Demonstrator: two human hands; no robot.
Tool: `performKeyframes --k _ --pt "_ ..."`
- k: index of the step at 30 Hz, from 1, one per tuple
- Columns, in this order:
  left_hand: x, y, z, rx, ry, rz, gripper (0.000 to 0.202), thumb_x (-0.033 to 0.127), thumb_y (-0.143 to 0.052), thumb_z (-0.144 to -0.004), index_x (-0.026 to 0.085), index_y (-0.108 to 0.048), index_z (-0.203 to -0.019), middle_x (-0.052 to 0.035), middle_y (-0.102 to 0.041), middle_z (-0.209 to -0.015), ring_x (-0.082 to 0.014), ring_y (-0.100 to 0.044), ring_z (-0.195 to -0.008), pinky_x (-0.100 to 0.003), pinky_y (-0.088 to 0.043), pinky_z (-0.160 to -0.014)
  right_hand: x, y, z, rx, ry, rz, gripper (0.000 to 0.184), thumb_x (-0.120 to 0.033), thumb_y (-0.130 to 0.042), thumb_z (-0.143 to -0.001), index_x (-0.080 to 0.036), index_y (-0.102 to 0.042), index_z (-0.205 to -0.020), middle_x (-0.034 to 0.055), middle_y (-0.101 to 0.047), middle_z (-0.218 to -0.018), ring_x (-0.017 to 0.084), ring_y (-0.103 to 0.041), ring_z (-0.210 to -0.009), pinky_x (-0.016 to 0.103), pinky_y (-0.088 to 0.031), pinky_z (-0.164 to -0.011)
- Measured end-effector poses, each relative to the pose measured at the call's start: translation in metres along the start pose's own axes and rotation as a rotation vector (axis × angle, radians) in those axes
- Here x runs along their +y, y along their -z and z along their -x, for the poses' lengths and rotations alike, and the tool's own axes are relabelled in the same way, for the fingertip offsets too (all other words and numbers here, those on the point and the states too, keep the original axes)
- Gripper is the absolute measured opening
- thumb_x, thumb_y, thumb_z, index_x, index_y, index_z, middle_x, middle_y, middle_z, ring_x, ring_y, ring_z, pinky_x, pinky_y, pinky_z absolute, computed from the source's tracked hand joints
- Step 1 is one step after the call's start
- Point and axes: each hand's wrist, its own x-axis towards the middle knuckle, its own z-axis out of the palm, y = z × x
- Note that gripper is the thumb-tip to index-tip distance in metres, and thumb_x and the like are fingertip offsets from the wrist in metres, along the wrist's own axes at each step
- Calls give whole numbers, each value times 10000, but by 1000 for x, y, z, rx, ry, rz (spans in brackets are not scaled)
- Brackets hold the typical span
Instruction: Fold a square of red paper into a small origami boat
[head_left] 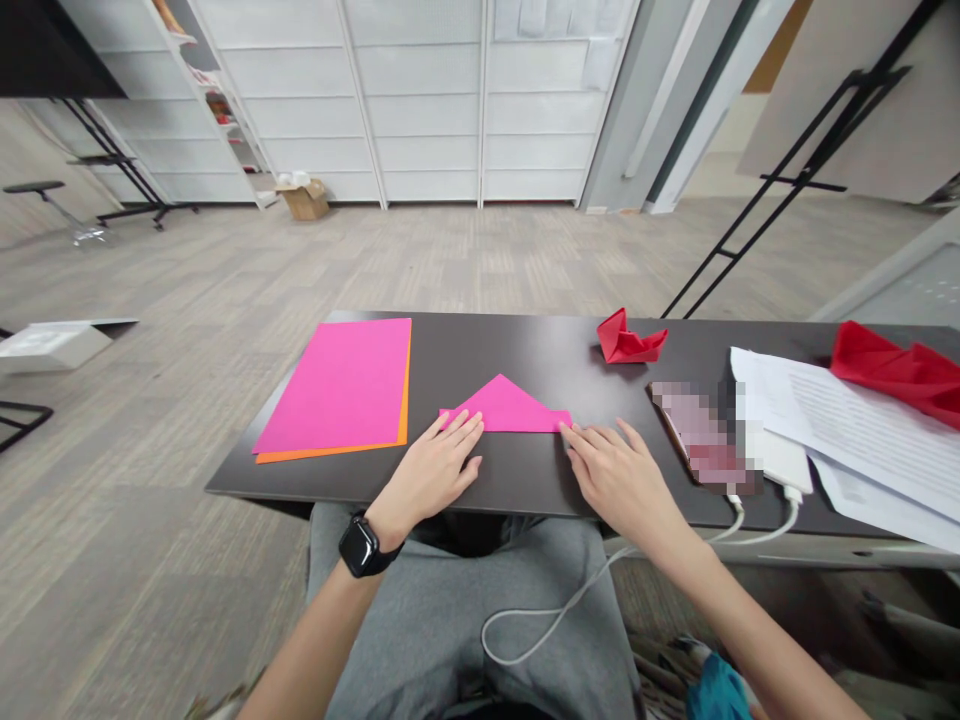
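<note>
Left hand (pixel 435 466) and right hand (pixel 616 474), fingers loosely apart, rest on pink paper (pixel 510 410), seemingly flattening a fold; creasing calls for even pressure.

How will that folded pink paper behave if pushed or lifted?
The folded pink paper is probably light, looking thin. Its straight edges suggest folded layers, so it may be fairly stiff. Lying flat on the smooth-looking desk, it likely slides rather than tips.

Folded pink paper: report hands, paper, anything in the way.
Left hand on left end, right hand at right end. Folded pink paper on table, peak pointing away. Phone right of right hand, apart from paper.
</note>
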Motion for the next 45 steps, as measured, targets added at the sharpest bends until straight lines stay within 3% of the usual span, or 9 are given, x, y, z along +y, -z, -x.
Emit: performKeyframes --k 8,13,23,29,37,40,43,45 --pt "2 1 12 90 183 -111 433 299 -453 -996 140 -559 -1385 -113 -519 -1499 -299 -459 -1417 -517 -331 -1200 2 1 -7 8 17 34 358 -196 -409 -991 -153 -700 -1195 133 -730 -1141 285 -645 -1052 530 -325 -1102" --pt "5 -7 16 173 255 -125 416 284 -443 -987 128 -598 -1340 -147 -573 -1441 -332 -507 -1373 -558 -353 -1169 1 -5 -1 23 13 0 393 -192 -407 -986 -126 -653 -1286 154 -580 -1437 313 -527 -1314 521 -362 -1102" --pt "3 -11 21 231 248 -160 436 285 -470 -968 175 -583 -1375 -127 -542 -1476 -368 -427 -1427 -583 -380 -1142 -1 -5 3 5 -70 -66 384 -249 -427 -1004 -179 -642 -1314 104 -615 -1407 311 -557 -1298 576 -331 -1128" --pt "5 -9 23 223 260 -151 405 277 -444 -976 141 -630 -1309 -153 -627 -1375 -348 -525 -1351 -572 -369 -1151 -4 -7 5 8 -80 -81 392 -256 -425 -1003 -172 -625 -1329 105 -603 -1419 312 -557 -1297 592 -318 -1134" --pt "5 -15 24 286 282 -107 488 284 -405 -984 95 -531 -1416 -197 -600 -1395 -339 -542 -1340 -566 -385 -1145 -7 -10 4 18 -111 -126 399 -288 -392 -1021 -168 -618 -1326 114 -592 -1431 297 -553 -1304 575 -309 -1143" --pt "5 -11 22 285 209 -108 474 244 -405 -985 120 -521 -1428 -159 -556 -1456 -318 -503 -1379 -525 -401 -1150 -8 -9 3 27 -119 -135 393 -289 -394 -1023 -168 -621 -1319 113 -595 -1428 286 -546 -1315 563 -306 -1150" --pt "4 -9 20 233 141 -85 413 211 -399 -990 170 -603 -1347 -106 -631 -1383 -293 -564 -1319 -512 -413 -1144 -8 -9 3 25 -122 -131 392 -290 -396 -1024 -164 -621 -1319 112 -599 -1424 288 -545 -1316 568 -294 -1156" --pt "4 -9 21 230 172 -82 392 212 -405 -991 175 -637 -1304 -99 -662 -1341 -298 -594 -1281 -531 -418 -1132 -8 -9 4 28 -122 -126 392 -290 -389 -1026 -173 -623 -1317 109 -600 -1422 294 -550 -1311 579 -290 -1152"
